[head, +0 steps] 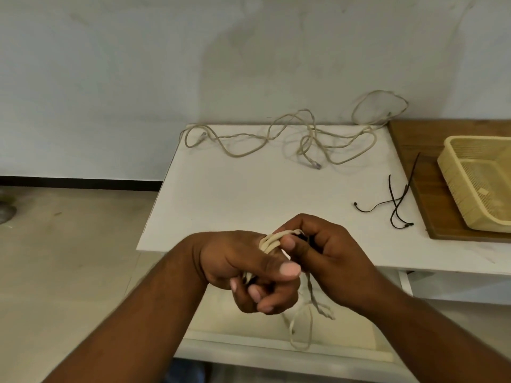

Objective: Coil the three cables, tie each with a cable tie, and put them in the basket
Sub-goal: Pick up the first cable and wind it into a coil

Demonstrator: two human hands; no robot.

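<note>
A: Head view, nearest first: what could slip?

B: The person's left hand (243, 269) has its fingers curled tight round the coiled cable (269, 240), well to the near left of the basket (456, 186). The right hand (329, 250) closes on the coil's top, thumb and fingers pinching what looks like a dark cable tie (302, 237). If either grip eases before that tie is cinched, the loops would likely spring apart.

A: And below the hands?

B: A loose end (304, 327) dangles there, not gathered in. It could snag and drag loops out.

A: What can't be made out?

B: Whether the tie already circles the coil, because the fingers cover it. The loop count is hidden inside the left palm.

A: Further out?

B: Spare ties (395, 200) lie crossed just left of the basket, partly on the wooden board (414, 150) under it. Lifting one may pull another along, and their number is hard to count. The basket's right part is cut off by the frame, so what lies there cannot be told. Farthest, left of and beyond the basket, the loose cables (304, 134) sprawl tangled by the wall. Where one stops and the other starts is unclear, and a careless pull could knot them.
</note>
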